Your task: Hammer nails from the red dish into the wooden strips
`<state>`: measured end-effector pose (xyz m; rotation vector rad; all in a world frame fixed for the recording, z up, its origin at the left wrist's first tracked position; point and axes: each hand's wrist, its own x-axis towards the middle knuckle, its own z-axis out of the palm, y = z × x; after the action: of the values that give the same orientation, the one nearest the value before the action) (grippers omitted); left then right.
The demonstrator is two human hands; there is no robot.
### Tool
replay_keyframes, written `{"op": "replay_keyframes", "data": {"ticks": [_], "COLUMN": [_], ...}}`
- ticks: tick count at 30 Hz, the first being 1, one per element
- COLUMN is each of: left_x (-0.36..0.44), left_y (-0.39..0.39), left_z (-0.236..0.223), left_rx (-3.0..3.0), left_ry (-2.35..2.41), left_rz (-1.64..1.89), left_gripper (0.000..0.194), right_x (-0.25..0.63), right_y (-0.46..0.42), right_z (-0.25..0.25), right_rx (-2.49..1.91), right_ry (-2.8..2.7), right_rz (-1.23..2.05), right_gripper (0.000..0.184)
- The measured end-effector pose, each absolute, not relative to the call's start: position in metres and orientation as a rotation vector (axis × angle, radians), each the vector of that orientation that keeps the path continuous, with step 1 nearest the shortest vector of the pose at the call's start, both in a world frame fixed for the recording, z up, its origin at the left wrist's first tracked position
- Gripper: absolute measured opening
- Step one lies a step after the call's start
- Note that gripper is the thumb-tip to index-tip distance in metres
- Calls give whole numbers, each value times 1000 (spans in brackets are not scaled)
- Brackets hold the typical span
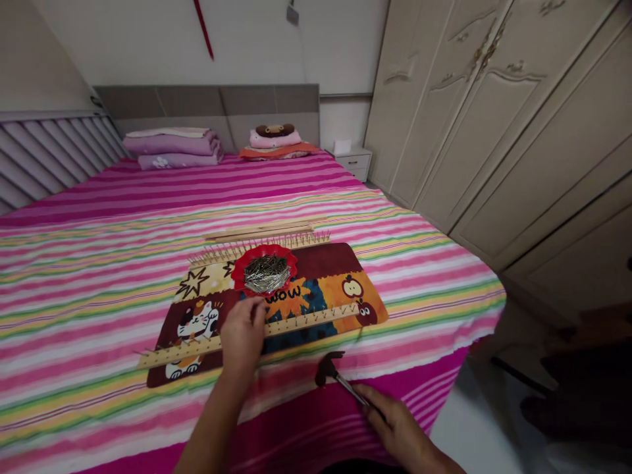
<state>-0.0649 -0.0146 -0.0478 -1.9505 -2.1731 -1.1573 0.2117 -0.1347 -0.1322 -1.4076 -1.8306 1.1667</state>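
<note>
Two strips nailed, slim strips behind look bare, plenty of nails loose

Progress, nearest first. Near wooden strip (306, 320) lies slantwise across the printed mat (336, 260), nails along it on both sides of the left hand (243, 334); those at its left end lean. Stretch under the hand hidden, so cannot say whether the row is complete. Beyond, red bowl (239, 266) on the mat, well filled with loose nails (267, 273): supply far from used up. Past it, far wooden strip (222, 253) carries a long, close row of standing nails; reads as done or close to it, my judgement. Furthest of the lot, slim wooden pieces (266, 230) lie just behind, no nails made out on them; probably untouched. Overall: looks partway.

Fingers against the work, again from nearest. Right hand (397, 424) low at the bed's (419, 276) near side, fingers closed round the handle of a hammer (350, 388). Its head points away from the body, on the near side of the near strip and apart from it; whether it rests on the cover, cannot tell. Left hand reaches across the near strip, fingers bent and bunched together, tips beyond the strip and just beside the bowl's near rim. Whether they pinch a nail or touch the wood: too small and shadowed to tell. Far strip and slim pieces lie beyond the bowl, out of contact with either hand.
</note>
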Motion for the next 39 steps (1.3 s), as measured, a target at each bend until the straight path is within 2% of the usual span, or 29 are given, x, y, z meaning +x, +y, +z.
{"op": "replay_keyframes", "data": {"ticks": [8,14,22,29,39], "left_x": [-88,-78,-83,-99,-74], "left_y": [60,88,84,78,83], "left_z": [-24,-18,-19,-29,-27], "left_rx": [-2074,-2070,-2177,-2181,-2241], "left_ry": [-2488,-2599,-2500,-2481,-2471], "left_rz": [-156,243,139,-247,-184], "left_gripper": [27,23,21,17,13], "right_x": [213,211,209,209,206], "right_y": [-133,-134,-133,-135,-133], "right_z": [-149,-148,-145,-147,-138], "right_rx": [-1407,-1404,-1405,-1359,-1393], "right_ry": [-1812,-1817,-1775,-1780,-1802], "right_rz": [1160,1178,1178,1167,1137], "right_gripper": [41,43,40,39,39]}}
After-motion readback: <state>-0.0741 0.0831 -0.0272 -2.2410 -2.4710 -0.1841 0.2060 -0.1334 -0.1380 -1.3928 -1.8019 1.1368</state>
